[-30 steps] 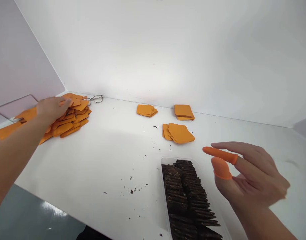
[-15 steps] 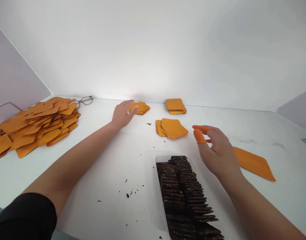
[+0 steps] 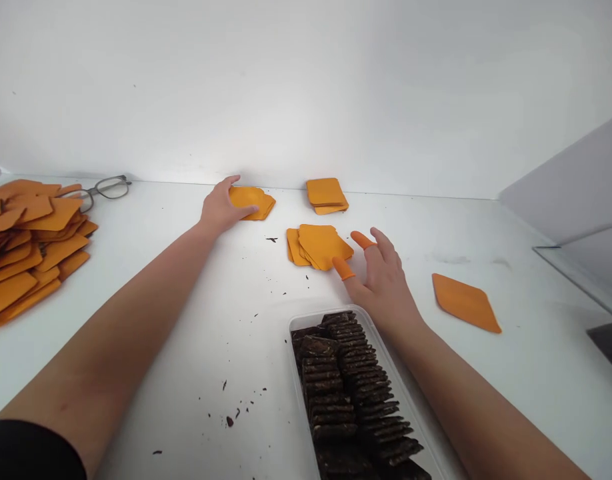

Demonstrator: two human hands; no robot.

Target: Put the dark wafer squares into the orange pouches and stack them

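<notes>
My left hand [image 3: 221,208] is at the back of the table, thumb and fingers spread about the left side of a small stack of orange square packets [image 3: 251,203]. Its thumb lies over the stack's front edge. My right hand [image 3: 379,270], with orange finger cots on thumb and index finger, is open beside a fanned pile of orange packets [image 3: 319,245]. The thumb tip overlaps that pile's right edge; whether it touches is unclear. Below stands a clear plastic tub [image 3: 301,393] holding rows of thin dark brown squares [image 3: 331,383].
A large heap of orange packets [image 3: 31,247] lies at the left, with eyeglasses [image 3: 111,188] behind it. Another stack of packets [image 3: 327,193] sits near the back wall. One orange packet [image 3: 465,302] lies at the right. Dark crumbs [image 3: 230,421] dot the white table.
My left hand has come around the left side of the back stack. My right hand has moved in to the fanned pile, its fingers spreading. The view has turned to the right.
</notes>
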